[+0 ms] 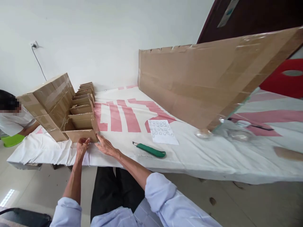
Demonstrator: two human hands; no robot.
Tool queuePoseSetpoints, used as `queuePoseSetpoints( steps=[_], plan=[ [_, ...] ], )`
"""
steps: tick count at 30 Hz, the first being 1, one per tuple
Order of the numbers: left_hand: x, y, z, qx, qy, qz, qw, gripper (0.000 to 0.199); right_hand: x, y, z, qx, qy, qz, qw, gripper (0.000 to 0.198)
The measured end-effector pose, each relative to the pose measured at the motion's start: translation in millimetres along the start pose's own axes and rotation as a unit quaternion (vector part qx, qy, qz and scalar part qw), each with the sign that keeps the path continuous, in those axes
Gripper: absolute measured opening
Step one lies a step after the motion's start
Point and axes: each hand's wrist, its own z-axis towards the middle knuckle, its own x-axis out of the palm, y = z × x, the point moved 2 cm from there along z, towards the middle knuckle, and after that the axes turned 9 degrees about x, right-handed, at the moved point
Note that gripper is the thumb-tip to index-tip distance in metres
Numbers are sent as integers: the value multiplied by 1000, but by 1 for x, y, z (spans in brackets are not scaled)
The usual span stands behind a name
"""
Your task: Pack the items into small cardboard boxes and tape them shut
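An open brown cardboard box [79, 135] stands near the table's front edge, first in a row of similar open boxes [85, 90] that runs back toward the wall. My left hand [82, 145] is at the lower middle of its front panel, fingers bent and closed on the cardboard. At the box's right front corner, my right hand [105, 146] touches it with the fingers stretched out. To the right of my hands lies a green utility knife [151, 150], its blade tip showing. Behind the knife rests a white sheet [163, 131] with rows of small drawn marks.
Taped closed cartons [50, 101] are stacked left of the row. A person [14, 119] sits beyond them. A large cardboard panel [196, 82] leans across the right side of the cloth-covered table [189, 157]. Clear tape rolls [239, 135] and a red chair [284, 78] are farther right.
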Motion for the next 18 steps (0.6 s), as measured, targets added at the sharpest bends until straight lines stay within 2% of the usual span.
queuePoseSetpoints(
  steps=[11, 18],
  plan=[
    [19, 9, 68, -40, -16, 71, 997, 40, 12, -9, 56, -11, 42, 27, 999, 80],
    [24, 12, 87, -28, -5, 88, 996, 40, 7, -20, 54, -20, 40, 30, 999, 73]
  ],
)
